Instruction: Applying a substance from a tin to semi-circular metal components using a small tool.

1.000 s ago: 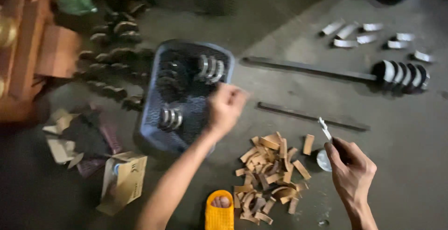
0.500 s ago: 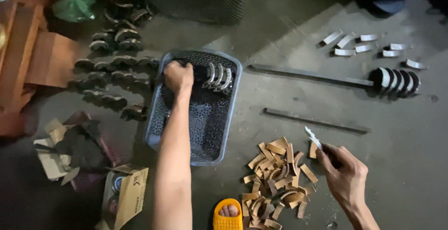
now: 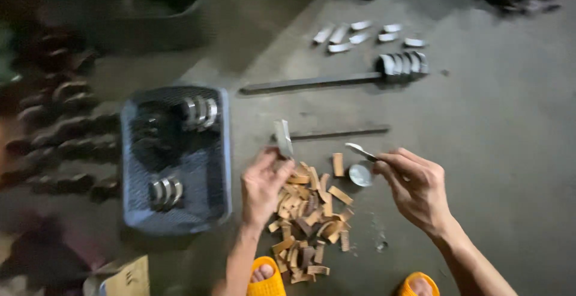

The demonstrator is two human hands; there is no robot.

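baskets (image 3: 223, 152): 1 | long rods (image 3: 312, 83): 2 | yellow sandals (image 3: 267, 281): 2 | hands (image 3: 264, 185): 2

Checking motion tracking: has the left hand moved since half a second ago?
Yes. The left hand left the blue basket and is now right of it, over the wood chips.
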